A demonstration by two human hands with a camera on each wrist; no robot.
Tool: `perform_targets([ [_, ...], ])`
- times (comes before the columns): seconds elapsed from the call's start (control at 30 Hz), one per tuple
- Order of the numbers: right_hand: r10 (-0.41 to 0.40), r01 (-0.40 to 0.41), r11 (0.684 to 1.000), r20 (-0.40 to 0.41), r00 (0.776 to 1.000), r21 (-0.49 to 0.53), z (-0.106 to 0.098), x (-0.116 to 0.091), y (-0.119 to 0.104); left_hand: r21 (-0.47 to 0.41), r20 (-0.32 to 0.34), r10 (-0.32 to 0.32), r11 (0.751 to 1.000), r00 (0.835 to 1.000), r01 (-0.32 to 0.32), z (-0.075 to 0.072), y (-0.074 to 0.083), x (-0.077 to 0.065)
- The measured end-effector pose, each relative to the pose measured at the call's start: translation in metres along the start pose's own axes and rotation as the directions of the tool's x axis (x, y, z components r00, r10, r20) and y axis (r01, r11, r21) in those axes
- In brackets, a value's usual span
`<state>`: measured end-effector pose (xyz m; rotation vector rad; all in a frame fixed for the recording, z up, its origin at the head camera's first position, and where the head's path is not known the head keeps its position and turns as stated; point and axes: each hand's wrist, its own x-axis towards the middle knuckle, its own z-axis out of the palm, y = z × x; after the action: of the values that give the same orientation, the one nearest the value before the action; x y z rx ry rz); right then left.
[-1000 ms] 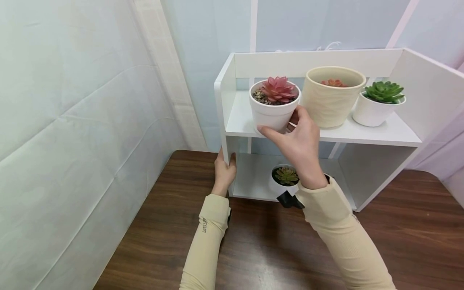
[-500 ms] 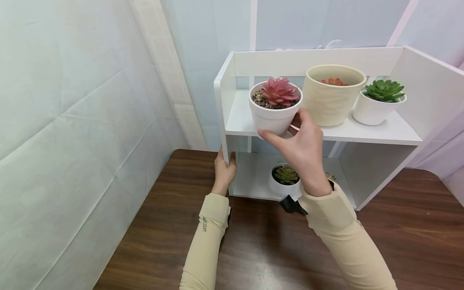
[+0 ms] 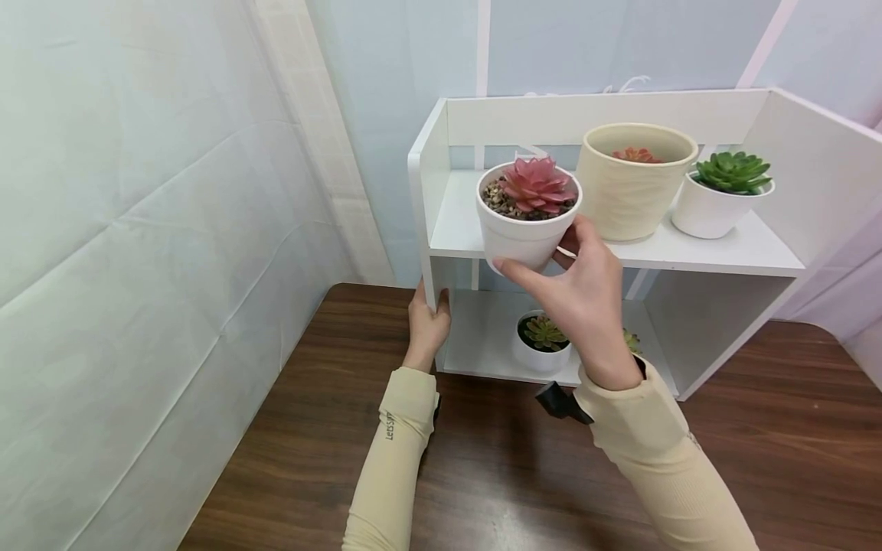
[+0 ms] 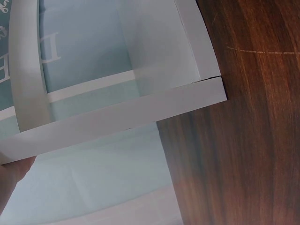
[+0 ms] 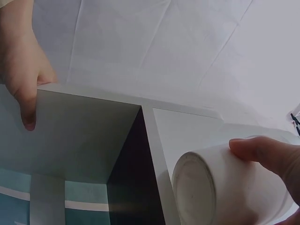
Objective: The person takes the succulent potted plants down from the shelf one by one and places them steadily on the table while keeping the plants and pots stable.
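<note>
My right hand (image 3: 579,298) grips a white pot (image 3: 527,243) with a pink succulent (image 3: 536,185) and pebbles in it. The pot hangs at the front edge of the upper shelf (image 3: 703,255), tilted slightly towards me; its round base shows in the right wrist view, with the thumb (image 5: 262,152) along its side. My left hand (image 3: 427,325) holds the left side panel (image 3: 422,191) of the white shelf unit, thumb inside and fingers hidden behind it. In the left wrist view only a bit of that hand (image 4: 14,173) shows at the panel's edge.
A large cream pot (image 3: 630,195) with a reddish plant and a white pot with a green succulent (image 3: 730,176) stand on the upper shelf's right part. Below, another white potted succulent (image 3: 542,340) sits on the lower shelf; a further plant is mostly hidden by my right arm. The table (image 3: 310,428) is dark wood.
My right hand has drawn the pink succulent's pot slightly towards me, down and to the right in view, and its top has tipped forward a little. The left hand has stayed put.
</note>
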<state>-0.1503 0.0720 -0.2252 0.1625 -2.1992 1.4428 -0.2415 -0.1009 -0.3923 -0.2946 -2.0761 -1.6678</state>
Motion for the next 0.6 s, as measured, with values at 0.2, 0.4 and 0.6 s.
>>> perform_targets([
  [0.2,0.001,-0.001,1.000,0.003,1.000,-0.012,-0.003,-0.005,0.001,-0.005,-0.003,-0.005,1.000,1.000,0.005,0.001,0.000,0.000],
  [0.4,-0.023,0.023,0.999,0.000,1.000,-0.024,-0.006,-0.013,0.001,-0.026,-0.009,0.014,1.000,1.000,-0.014,0.001,-0.002,0.000],
  [0.6,-0.021,0.022,0.999,0.007,1.000,-0.040,-0.008,-0.019,0.001,-0.011,-0.005,0.007,1.000,1.000,-0.008,0.001,-0.001,0.000],
])
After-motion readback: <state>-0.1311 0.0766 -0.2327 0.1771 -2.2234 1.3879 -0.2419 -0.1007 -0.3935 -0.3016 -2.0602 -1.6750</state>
